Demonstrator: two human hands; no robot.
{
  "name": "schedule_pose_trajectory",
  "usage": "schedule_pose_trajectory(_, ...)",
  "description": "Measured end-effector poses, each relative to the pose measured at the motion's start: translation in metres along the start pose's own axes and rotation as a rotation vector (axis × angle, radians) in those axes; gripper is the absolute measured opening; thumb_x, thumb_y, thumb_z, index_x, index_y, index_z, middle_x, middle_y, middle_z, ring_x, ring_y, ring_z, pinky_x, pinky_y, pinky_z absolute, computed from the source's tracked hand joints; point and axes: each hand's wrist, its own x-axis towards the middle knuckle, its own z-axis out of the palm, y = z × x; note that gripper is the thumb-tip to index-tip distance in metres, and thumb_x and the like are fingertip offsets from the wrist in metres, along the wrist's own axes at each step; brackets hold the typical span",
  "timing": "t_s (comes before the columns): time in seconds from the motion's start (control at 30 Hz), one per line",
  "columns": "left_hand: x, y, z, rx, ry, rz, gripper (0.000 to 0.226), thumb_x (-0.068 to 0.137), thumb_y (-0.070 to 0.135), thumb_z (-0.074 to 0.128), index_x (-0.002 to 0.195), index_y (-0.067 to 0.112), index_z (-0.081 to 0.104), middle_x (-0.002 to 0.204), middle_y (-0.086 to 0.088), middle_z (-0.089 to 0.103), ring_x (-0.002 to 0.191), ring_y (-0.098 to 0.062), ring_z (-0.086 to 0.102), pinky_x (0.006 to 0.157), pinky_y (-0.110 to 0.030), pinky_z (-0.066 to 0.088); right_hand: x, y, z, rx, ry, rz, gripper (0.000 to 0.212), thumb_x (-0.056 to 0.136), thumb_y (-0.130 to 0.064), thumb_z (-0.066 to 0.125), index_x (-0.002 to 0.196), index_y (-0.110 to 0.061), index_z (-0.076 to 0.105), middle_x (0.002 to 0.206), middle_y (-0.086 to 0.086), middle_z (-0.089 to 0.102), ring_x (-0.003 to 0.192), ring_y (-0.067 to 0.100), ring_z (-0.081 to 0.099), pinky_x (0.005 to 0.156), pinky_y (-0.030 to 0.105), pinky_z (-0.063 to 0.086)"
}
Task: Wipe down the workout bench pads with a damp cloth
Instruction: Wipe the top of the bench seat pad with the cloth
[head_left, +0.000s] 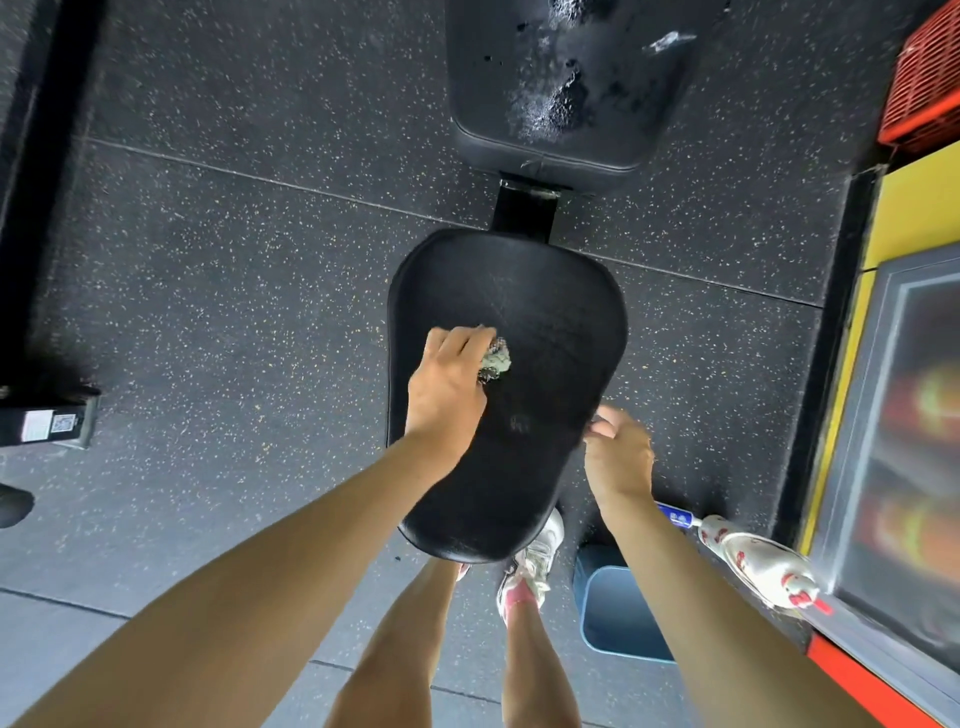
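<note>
The black seat pad (550, 322) of the workout bench lies in the middle of the view, narrow end toward me. My left hand (449, 387) grips a crumpled pale cloth (496, 358) and presses it on the pad's left middle part. My right hand (618, 449) is at the pad's right edge, its fingers curled around the rim. Beyond a black metal bracket (524, 213) lies the longer back pad (566, 88), its surface worn and streaked with wet or scuffed patches.
A blue bucket (618, 613) stands on the speckled rubber floor by my right foot. A patterned spray bottle (753, 561) lies beside it. Yellow and red equipment (904, 208) lines the right side. A dark machine base (47, 421) is at the left.
</note>
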Motion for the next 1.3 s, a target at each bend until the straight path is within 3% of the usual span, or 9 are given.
schedule_pose_trajectory(0.2, -0.051, 0.023, 0.021, 0.036, -0.484, 0.490, 0.059, 0.059, -0.016, 0.063, 0.110, 0.013, 0.062, 0.111, -0.001, 0.061, 0.095, -0.019, 0.048, 0.056, -0.036, 0.055, -0.002, 0.004, -0.007, 0.018, -0.049, 0.027, 0.045, 0.089, 0.005, 0.035, 0.129, -0.003, 0.055, 0.107, 0.018, 0.068, 0.102, 0.029, 0.061, 0.087, 0.034, 0.047)
schedule_pose_trajectory(0.37, -0.033, 0.019, 0.012, 0.036, -0.008, -0.110, 0.057, 0.062, -0.020, 0.058, 0.110, 0.010, 0.061, 0.101, -0.009, 0.060, 0.092, -0.030, 0.052, 0.059, -0.041, 0.056, -0.001, 0.008, -0.015, 0.120, -0.176, 0.088, 0.037, 0.086, 0.011, 0.035, 0.116, 0.008, 0.058, 0.092, 0.019, 0.064, 0.090, 0.033, 0.065, 0.073, 0.030, 0.049)
schedule_pose_trajectory(0.53, -0.073, 0.040, 0.026, 0.022, -0.521, 0.385, 0.052, 0.065, -0.014, 0.058, 0.110, 0.012, 0.062, 0.104, -0.004, 0.059, 0.095, -0.021, 0.048, 0.066, -0.039, 0.055, 0.002, 0.016, -0.016, 0.241, -0.233, 0.197, 0.038, 0.090, 0.013, 0.038, 0.122, 0.003, 0.055, 0.103, 0.020, 0.065, 0.079, 0.024, 0.063, 0.076, 0.032, 0.050)
schedule_pose_trajectory(0.73, -0.064, 0.034, 0.021, 0.028, -0.031, -0.155, 0.054, 0.065, -0.018, 0.058, 0.111, 0.010, 0.062, 0.102, -0.010, 0.059, 0.093, -0.031, 0.053, 0.066, -0.042, 0.055, -0.001, 0.023, -0.023, 0.275, -0.291, 0.217, 0.042, 0.090, 0.016, 0.031, 0.124, 0.005, 0.053, 0.113, 0.023, 0.063, 0.090, 0.028, 0.063, 0.079, 0.030, 0.051)
schedule_pose_trajectory(0.87, -0.087, 0.041, 0.021, 0.022, -0.622, 0.310, 0.050, 0.071, -0.013, 0.054, 0.113, 0.013, 0.062, 0.107, -0.004, 0.056, 0.100, -0.022, 0.048, 0.076, -0.042, 0.051, -0.004, 0.025, -0.026, 0.338, -0.343, 0.267, 0.042, 0.092, 0.018, 0.032, 0.128, 0.006, 0.049, 0.122, 0.026, 0.059, 0.100, 0.030, 0.061, 0.069, 0.023, 0.049)
schedule_pose_trajectory(0.9, -0.084, 0.039, 0.020, 0.003, -0.616, 0.333, 0.051, 0.070, -0.013, 0.053, 0.112, 0.016, 0.061, 0.106, -0.004, 0.057, 0.099, -0.022, 0.049, 0.075, -0.041, 0.052, -0.005, 0.026, -0.027, 0.341, -0.366, 0.259, 0.042, 0.093, 0.017, 0.031, 0.130, 0.006, 0.047, 0.125, 0.027, 0.057, 0.105, 0.033, 0.061, 0.071, 0.025, 0.050)
schedule_pose_trajectory(1.03, -0.065, 0.037, 0.017, 0.082, -0.131, -0.150, 0.053, 0.070, -0.015, 0.057, 0.110, 0.019, 0.058, 0.104, -0.006, 0.057, 0.096, -0.026, 0.049, 0.068, -0.041, 0.055, -0.010, 0.024, -0.032, 0.402, -0.410, 0.257, 0.040, 0.095, 0.015, 0.026, 0.133, 0.013, 0.041, 0.131, 0.033, 0.050, 0.122, 0.043, 0.051, 0.079, 0.028, 0.048)
schedule_pose_trajectory(1.2, -0.094, 0.055, 0.022, 0.123, -0.754, 0.376, 0.045, 0.075, -0.010, 0.053, 0.111, 0.016, 0.059, 0.108, 0.001, 0.053, 0.103, -0.017, 0.043, 0.075, -0.038, 0.051, -0.010, 0.027, -0.031, 0.365, -0.368, 0.277, 0.046, 0.091, 0.017, 0.027, 0.130, 0.005, 0.048, 0.124, 0.027, 0.058, 0.105, 0.032, 0.061, 0.094, 0.038, 0.045)
schedule_pose_trajectory(1.3, -0.077, 0.045, 0.017, -0.017, -0.380, 0.121, 0.049, 0.069, -0.009, 0.048, 0.108, 0.017, 0.061, 0.108, -0.004, 0.056, 0.102, -0.023, 0.049, 0.076, -0.041, 0.052, -0.014, 0.028, -0.032, 0.373, -0.416, 0.283, 0.044, 0.092, 0.017, 0.027, 0.131, 0.008, 0.046, 0.127, 0.028, 0.055, 0.111, 0.036, 0.058, 0.093, 0.036, 0.045)
